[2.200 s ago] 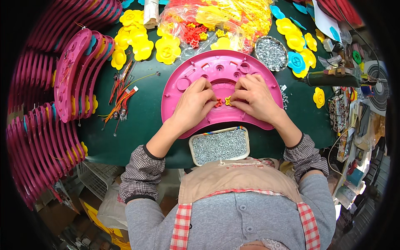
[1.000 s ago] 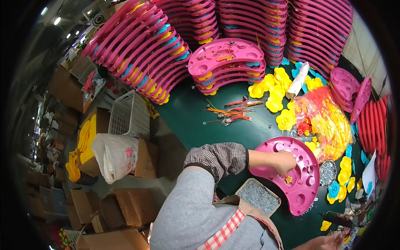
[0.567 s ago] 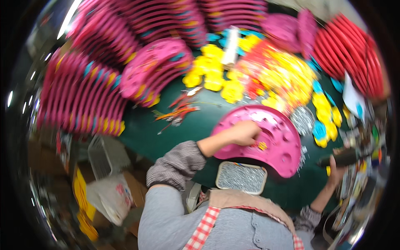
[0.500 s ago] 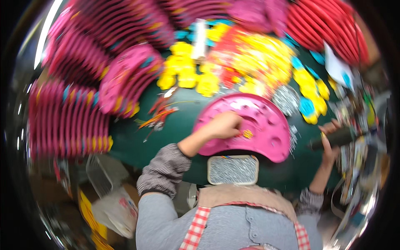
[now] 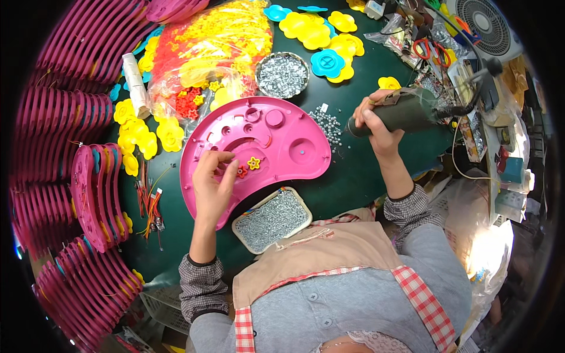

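Observation:
A curved pink plastic shell (image 5: 288,167) lies hollow side up on the green table. My left hand (image 5: 213,179) hovers over its left part, thumb and fingers apart, with nothing visible between them. Beside those fingertips a red star-shaped piece (image 5: 242,172) and a yellow star-shaped piece (image 5: 253,163) sit in the shell. My right hand (image 5: 379,123) grips a dark electric screwdriver (image 5: 406,112), held roughly level to the right of the shell, its tip pointing left. Below that tip are loose small screws (image 5: 329,126). A shallow tray of metal screws (image 5: 276,217) stands between the shell and my apron.
Rows of stacked pink shells (image 5: 59,123) line the left side. Behind the shell are a bag of red and yellow pieces (image 5: 212,44), a bowl of metal parts (image 5: 282,75) and yellow flower-shaped pieces (image 5: 306,29). Wires (image 5: 152,206) lie left; a fan (image 5: 482,26) stands far right.
The whole view has turned and shifted. My left hand's fingers have spread beside the star pieces. My right hand has brought the screwdriver nearer the shell.

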Demonstrator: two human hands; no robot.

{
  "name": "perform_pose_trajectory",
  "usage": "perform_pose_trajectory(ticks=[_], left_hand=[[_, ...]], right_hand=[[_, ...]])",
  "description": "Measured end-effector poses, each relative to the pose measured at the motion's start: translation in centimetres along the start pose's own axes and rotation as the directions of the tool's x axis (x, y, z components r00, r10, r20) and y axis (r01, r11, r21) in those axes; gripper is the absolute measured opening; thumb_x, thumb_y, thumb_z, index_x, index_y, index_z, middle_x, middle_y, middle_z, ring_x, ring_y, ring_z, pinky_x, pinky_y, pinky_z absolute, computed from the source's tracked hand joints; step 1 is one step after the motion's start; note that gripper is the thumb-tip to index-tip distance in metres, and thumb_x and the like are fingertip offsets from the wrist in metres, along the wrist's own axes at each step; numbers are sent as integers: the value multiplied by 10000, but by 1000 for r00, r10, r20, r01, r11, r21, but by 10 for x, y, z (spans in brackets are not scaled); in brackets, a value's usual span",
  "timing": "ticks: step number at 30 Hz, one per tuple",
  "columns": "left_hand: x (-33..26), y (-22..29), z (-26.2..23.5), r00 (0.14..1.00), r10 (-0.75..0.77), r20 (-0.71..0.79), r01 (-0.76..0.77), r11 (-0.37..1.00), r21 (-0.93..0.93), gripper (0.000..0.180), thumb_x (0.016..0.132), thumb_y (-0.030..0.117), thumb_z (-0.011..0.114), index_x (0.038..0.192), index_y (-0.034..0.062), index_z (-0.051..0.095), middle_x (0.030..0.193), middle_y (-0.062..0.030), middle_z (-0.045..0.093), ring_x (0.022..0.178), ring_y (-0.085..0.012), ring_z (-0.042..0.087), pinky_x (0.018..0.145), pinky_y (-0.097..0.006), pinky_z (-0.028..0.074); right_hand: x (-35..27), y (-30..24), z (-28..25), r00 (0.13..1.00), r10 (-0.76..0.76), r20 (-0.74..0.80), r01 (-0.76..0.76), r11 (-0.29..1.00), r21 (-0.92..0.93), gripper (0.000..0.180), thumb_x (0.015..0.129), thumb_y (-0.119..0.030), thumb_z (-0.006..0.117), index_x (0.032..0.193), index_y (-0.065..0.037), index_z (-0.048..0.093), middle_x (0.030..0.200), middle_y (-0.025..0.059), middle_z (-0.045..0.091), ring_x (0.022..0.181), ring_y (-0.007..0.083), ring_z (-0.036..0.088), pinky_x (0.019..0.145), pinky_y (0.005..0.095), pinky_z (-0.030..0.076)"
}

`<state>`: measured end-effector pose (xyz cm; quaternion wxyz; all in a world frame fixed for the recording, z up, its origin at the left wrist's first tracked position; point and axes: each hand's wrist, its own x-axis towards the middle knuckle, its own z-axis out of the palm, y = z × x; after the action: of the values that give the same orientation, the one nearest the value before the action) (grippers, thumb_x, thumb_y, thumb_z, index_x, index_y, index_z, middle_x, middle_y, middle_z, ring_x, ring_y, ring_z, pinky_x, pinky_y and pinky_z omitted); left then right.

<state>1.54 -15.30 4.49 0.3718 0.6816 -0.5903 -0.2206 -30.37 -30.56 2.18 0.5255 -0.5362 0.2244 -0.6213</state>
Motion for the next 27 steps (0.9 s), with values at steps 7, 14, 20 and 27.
perform_pose_trajectory(ticks=[7,14,20,27], left_hand=[[5,46,56,983,184,1,-182,973,-140,135,881,56,769,993,8,713,903,-121,700,822,-275,644,761,-376,509],[30,55,97,949,313,22,-298,922,-248,287,866,81,797,1127,10,703,954,-121,709,911,-281,674,809,-390,524],[8,49,80,955,295,39,-280,936,-213,319,837,116,816,1114,13,699,964,-121,680,909,-300,650,795,-405,519],[-8,41,85,965,259,33,-249,951,-181,249,848,85,799,1068,-4,726,927,-115,677,841,-283,630,748,-384,508]], right_hand=[[15,-20,13,995,-99,-9,99,988,117,333,896,97,579,1195,-39,527,787,76,595,685,185,614,738,412,550],[16,-66,47,958,-223,180,173,951,256,351,912,-69,574,1246,-55,464,756,89,578,654,206,577,734,410,512],[17,-40,42,968,-215,132,218,976,-12,336,884,90,596,1187,-31,514,783,75,593,642,196,610,692,411,563],[20,8,20,997,-81,-10,77,980,-186,339,876,62,602,1202,-18,559,805,96,611,663,209,615,730,420,553]])
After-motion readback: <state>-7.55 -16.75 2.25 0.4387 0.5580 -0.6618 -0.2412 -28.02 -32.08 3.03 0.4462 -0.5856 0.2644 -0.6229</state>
